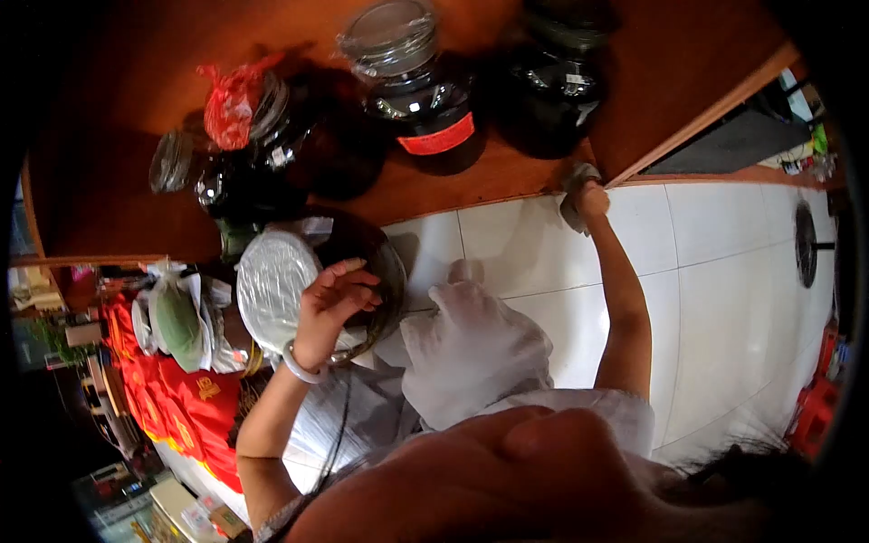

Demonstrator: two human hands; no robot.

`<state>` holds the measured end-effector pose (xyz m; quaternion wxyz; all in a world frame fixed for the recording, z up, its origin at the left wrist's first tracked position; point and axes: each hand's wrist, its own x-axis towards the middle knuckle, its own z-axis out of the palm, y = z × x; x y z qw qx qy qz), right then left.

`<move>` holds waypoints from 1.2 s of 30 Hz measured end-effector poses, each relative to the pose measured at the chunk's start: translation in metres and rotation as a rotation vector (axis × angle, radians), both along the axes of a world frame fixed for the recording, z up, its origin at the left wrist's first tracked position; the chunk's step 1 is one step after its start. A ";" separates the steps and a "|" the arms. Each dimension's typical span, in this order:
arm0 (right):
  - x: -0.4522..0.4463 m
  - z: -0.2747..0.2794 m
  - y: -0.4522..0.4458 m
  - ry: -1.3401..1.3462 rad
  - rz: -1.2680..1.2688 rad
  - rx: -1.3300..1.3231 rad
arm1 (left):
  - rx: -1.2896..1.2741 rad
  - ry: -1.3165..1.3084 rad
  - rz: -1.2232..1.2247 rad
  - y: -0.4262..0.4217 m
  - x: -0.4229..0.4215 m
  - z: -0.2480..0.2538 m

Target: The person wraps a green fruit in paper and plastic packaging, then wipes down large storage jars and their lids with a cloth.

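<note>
My right hand is closed around a grey-brown cloth, which touches the front edge of the wooden shelf. My left hand, with a pale bangle at the wrist, hovers over or rests by a large dark glass jar; contact cannot be made out. Its fingers are loosely bent and apart, with nothing visible in them. That jar's wide lid is wrapped in clear plastic. Behind the cloth stands a dark round jar. Beside it is another jar with a red label and a plastic-wrapped lid.
On the shelf's left are more dark jars, one topped with a red plastic bag. Red fabric with yellow print and a bagged green item lie at left. White floor tiles extend right, towards a round black object.
</note>
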<state>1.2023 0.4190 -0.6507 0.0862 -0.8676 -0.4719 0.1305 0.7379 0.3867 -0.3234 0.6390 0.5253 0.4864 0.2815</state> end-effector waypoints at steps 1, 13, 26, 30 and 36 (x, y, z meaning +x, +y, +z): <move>0.003 0.004 -0.017 -0.051 -0.074 -0.018 | -0.031 0.029 -0.007 0.000 -0.004 -0.003; -0.231 -0.049 0.066 0.095 0.448 -0.059 | -0.097 -0.005 0.035 -0.018 -0.040 0.002; -0.332 -0.049 0.189 0.019 0.643 -0.123 | -0.051 -0.083 0.230 -0.041 -0.106 0.016; -0.354 -0.050 0.152 0.291 0.831 -0.026 | -0.018 -0.071 0.285 -0.058 -0.127 0.026; -0.264 0.006 0.095 0.599 0.634 -0.176 | -0.026 -0.050 0.355 -0.076 -0.159 0.017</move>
